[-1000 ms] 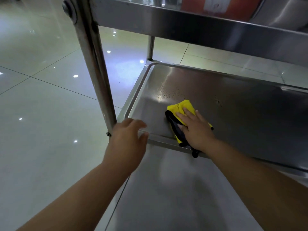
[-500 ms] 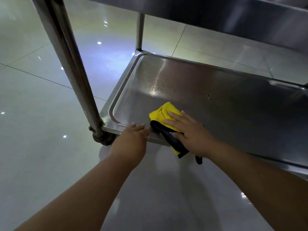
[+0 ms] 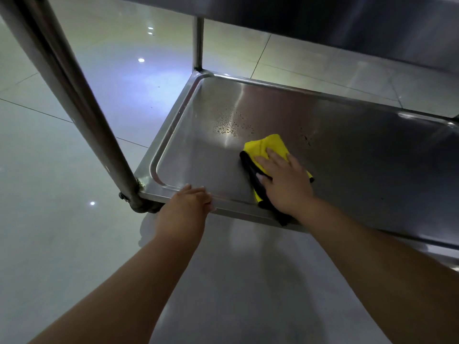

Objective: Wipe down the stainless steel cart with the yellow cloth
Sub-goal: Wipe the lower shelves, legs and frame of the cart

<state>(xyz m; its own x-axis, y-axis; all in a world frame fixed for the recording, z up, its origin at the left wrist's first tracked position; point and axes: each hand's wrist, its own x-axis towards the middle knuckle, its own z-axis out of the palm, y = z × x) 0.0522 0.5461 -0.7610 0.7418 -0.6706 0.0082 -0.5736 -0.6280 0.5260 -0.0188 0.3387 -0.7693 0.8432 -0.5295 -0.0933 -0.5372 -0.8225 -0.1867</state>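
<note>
The stainless steel cart's bottom shelf (image 3: 347,150) is a shallow tray with a raised rim. A folded yellow cloth (image 3: 267,147) with a black edge lies on it near the front rim. My right hand (image 3: 285,182) presses flat on the cloth, fingers straight and spread. My left hand (image 3: 188,204) grips the shelf's front rim close to the left corner, fingers curled over the edge. Small water drops (image 3: 228,125) speckle the shelf behind the cloth.
A thick steel post (image 3: 72,100) rises from the near left corner, and a thinner post (image 3: 198,40) stands at the far left corner. The upper shelf (image 3: 347,23) overhangs at the top. Glossy floor tiles (image 3: 49,219) surround the cart.
My left hand came down onto the front rim and now grips it. My right hand slid the cloth to the right and farther in along the shelf. The view dropped lower.
</note>
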